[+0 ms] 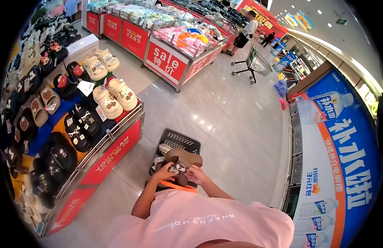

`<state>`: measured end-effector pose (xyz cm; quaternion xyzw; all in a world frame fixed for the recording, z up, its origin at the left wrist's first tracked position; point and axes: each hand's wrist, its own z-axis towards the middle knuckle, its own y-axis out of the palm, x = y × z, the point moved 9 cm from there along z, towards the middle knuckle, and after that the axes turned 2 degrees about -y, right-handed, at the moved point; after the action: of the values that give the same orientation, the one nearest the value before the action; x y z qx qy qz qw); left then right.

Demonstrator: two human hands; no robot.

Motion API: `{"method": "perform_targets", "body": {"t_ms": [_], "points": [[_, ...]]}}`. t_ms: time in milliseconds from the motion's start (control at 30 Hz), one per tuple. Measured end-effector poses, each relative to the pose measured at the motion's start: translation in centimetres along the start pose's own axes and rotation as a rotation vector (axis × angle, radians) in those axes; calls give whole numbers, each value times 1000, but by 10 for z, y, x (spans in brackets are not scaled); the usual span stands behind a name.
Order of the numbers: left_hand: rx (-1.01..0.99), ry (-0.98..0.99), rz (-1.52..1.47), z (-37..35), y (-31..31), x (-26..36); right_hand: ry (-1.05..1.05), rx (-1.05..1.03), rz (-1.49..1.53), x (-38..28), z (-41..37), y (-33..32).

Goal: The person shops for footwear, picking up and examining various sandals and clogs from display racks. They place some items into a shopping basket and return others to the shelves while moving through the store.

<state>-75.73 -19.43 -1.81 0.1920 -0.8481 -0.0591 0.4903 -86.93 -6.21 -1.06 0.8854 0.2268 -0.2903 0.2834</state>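
Note:
A pair of brown slippers [184, 158] with a black-and-white decoration on the strap is held above a dark grey shopping basket [181, 138]. My left hand [164, 171] is closed on the slippers from the left side. On the other side, the fingers of my right hand [194, 174] are pinched at the slippers' edge, beside the decoration. Whether they also grip a small tag is too small to tell. The basket's orange handle [175, 186] lies close to my body. Light-coloured items [163, 149] in the basket are partly hidden by the slippers.
To the left a metal-railed display stand [113, 144] bears several pairs of clogs, with cream ones [113, 97] at its corner. Sale bins [168, 62] of clothes stand ahead. A person [247, 31] is near a shopping cart [255, 62]. A blue advertising panel [344, 136] lines the right.

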Motion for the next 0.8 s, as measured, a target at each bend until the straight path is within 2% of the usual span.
{"method": "perform_targets", "body": {"t_ms": [133,233,333,400,433,467,500,533,567,600,633,733,767,800], "points": [[70,-104,-48,6,-6,11,1,38,-178,-29,-21,30],[-46,-44,-108,16,3,25,-52,6,-114,-43,-26,35],[68,-42,-81,26,-1,20,-74,37,-87,-48,-28,17],[188,-22,-37,28,-8,25,-66,193,-212,-37,-25,-23],[256,-7,24,32,-14,22,-318,273,-800,-27,-5,-70],[272,25,-4,35,-19,21,-455,415,-1401,-12,-3,-96],[284,59,-37,42,-21,23,-192,480,-1576,1,-10,-105],[354,47,-110,46,-25,25,-295,444,-1431,6,-18,-97],[377,20,-23,48,-30,31,-317,507,-1347,6,-32,-82],[406,67,-40,55,-38,36,-479,468,-1315,17,-19,-84],[433,108,-56,59,-40,42,-667,556,-1204,2,-26,-75],[594,61,-36,59,-51,59,-701,639,-1150,-41,-19,-68],[587,56,-25,57,-51,75,-690,675,-1142,-44,-18,-68],[595,73,7,60,-52,86,-728,622,-1125,-50,-12,-71]]}}
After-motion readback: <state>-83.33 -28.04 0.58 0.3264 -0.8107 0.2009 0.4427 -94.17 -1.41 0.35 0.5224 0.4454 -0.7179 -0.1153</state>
